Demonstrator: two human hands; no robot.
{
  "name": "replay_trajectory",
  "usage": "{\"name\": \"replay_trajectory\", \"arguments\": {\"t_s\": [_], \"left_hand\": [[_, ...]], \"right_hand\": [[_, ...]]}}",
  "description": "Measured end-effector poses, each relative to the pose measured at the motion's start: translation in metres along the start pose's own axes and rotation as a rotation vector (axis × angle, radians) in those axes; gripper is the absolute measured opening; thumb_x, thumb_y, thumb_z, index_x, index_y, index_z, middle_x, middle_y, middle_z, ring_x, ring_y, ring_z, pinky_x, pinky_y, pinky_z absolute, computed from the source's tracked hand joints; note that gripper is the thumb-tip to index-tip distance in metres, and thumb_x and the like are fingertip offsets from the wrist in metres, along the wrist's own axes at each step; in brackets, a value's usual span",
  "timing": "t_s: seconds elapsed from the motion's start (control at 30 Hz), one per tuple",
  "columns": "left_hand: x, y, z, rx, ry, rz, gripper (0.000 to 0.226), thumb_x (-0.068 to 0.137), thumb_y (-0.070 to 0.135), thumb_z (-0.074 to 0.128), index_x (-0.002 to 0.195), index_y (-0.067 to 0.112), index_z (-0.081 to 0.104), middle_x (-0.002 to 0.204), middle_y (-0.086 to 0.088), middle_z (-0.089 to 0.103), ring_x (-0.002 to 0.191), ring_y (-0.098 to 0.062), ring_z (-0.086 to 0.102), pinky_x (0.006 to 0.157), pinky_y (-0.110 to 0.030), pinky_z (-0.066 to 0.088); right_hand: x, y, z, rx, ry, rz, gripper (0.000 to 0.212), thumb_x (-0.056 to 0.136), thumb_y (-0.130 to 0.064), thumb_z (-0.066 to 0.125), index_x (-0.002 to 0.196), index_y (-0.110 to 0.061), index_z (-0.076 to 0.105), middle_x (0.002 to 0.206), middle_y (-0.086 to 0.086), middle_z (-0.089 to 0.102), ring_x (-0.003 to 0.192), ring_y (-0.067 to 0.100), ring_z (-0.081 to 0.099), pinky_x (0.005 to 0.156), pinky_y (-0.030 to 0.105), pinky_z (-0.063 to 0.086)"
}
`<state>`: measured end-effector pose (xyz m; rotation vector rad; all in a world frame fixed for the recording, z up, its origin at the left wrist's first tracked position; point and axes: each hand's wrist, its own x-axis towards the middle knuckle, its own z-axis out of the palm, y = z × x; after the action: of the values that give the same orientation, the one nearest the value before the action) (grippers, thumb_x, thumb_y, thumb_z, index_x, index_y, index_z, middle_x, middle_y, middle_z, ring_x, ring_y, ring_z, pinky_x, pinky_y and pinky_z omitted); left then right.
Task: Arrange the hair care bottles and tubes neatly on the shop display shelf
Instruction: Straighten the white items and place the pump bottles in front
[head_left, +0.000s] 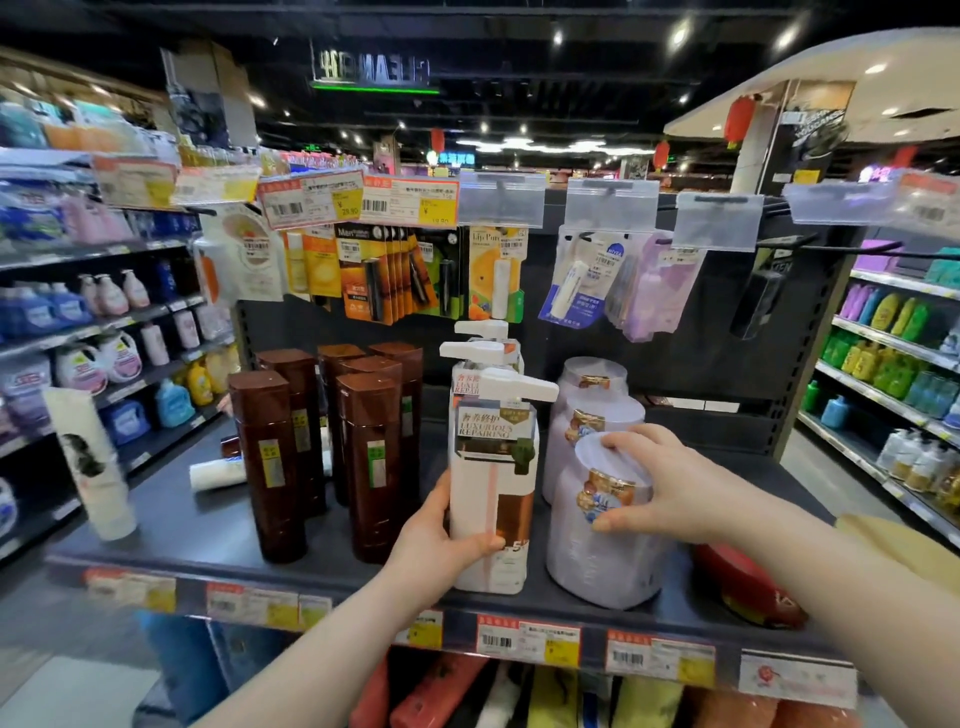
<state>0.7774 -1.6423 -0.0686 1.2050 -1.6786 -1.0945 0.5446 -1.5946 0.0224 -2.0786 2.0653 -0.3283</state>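
Dark grey metal forms the display shelf (208, 525), and we work at its front edge.

Our left hand (441, 540) grasps the front pump bottle (491, 483) low on its body. The thumb lies across the front face and the fingers wrap round the left side. This bottle is white with a copper-brown panel. It stands upright at the centre of the shelf, near the front edge. Two more pump bottles (480, 353) of the same kind stand in line directly behind it (only their pump heads and upper labels show).

Our right hand (660, 483) grasps the front lilac jar (597, 566). The fingers curl over the lid and the thumb presses the front wall just below the label. The jar stands on the shelf just to the right of the front pump bottle; we cannot tell whether the two touch. Two further lilac jars (592, 415) stand in a row behind it.

To the left of the pump bottles, the brown bottles (371, 467) stand upright in a close cluster, two of them forward of the rest. A white tube (215, 474) lies on its side behind the leftmost brown bottle. A taller white tube (93, 462) stands tilted at the left end of the shelf, blurred.

A red pack (748, 587) lies at the right end of the shelf, partly hidden by our right forearm. Price labels (527, 642) run along the front rail. Hanging packs (389, 270) hang from hooks above the back panel.
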Motion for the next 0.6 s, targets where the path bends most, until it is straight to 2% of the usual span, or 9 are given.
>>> {"name": "replay_trajectory", "arguments": {"t_s": [0.1,0.23,0.43,0.53,0.6], "left_hand": [[-0.002,0.003,0.002,0.017,-0.012,-0.006,0.075,0.076,0.018,0.073,0.137,0.033,0.032,0.111,0.019,0.053,0.105,-0.003,0.049,0.087,-0.020,0.038],[-0.004,0.005,0.004,0.004,-0.025,-0.042,0.079,0.078,0.019,0.070,0.141,0.032,0.025,0.117,0.018,0.051,0.109,-0.003,0.046,0.090,-0.020,0.039],[-0.012,0.005,0.000,-0.002,-0.007,-0.098,0.080,0.076,0.025,0.073,0.141,0.031,0.027,0.129,0.013,0.050,0.121,-0.008,0.046,0.105,-0.034,0.041],[-0.022,0.003,-0.011,0.042,0.055,-0.093,0.078,0.077,0.027,0.072,0.142,0.024,0.029,0.136,0.008,0.046,0.123,-0.010,0.046,0.102,-0.024,0.040],[-0.028,-0.001,-0.023,0.088,0.116,-0.089,0.064,0.079,0.028,0.070,0.136,0.025,0.041,0.130,0.008,0.050,0.113,-0.008,0.053,0.093,-0.020,0.043]], "right_hand": [[0.008,0.001,-0.016,0.135,0.021,-0.020,0.082,0.068,-0.062,0.067,0.137,-0.026,0.041,0.144,-0.004,0.035,0.128,0.013,0.039,0.105,0.027,0.033],[0.020,-0.002,-0.025,0.181,0.189,-0.075,0.060,0.080,-0.052,0.060,0.129,-0.018,0.052,0.137,0.003,0.047,0.116,0.013,0.046,0.098,0.026,0.036],[0.019,-0.033,-0.020,0.235,0.382,-0.253,0.042,0.083,-0.038,0.063,0.121,-0.022,0.057,0.127,-0.005,0.052,0.122,0.012,0.045,0.103,0.031,0.036],[0.011,-0.058,-0.025,0.287,0.517,-0.398,0.034,0.082,-0.032,0.064,0.115,-0.024,0.060,0.118,-0.012,0.052,0.111,-0.001,0.045,0.096,0.022,0.035],[0.003,-0.080,-0.026,0.342,0.575,-0.492,0.027,0.080,-0.028,0.064,0.107,-0.029,0.059,0.108,-0.020,0.053,0.103,-0.010,0.047,0.090,0.014,0.034]]}}
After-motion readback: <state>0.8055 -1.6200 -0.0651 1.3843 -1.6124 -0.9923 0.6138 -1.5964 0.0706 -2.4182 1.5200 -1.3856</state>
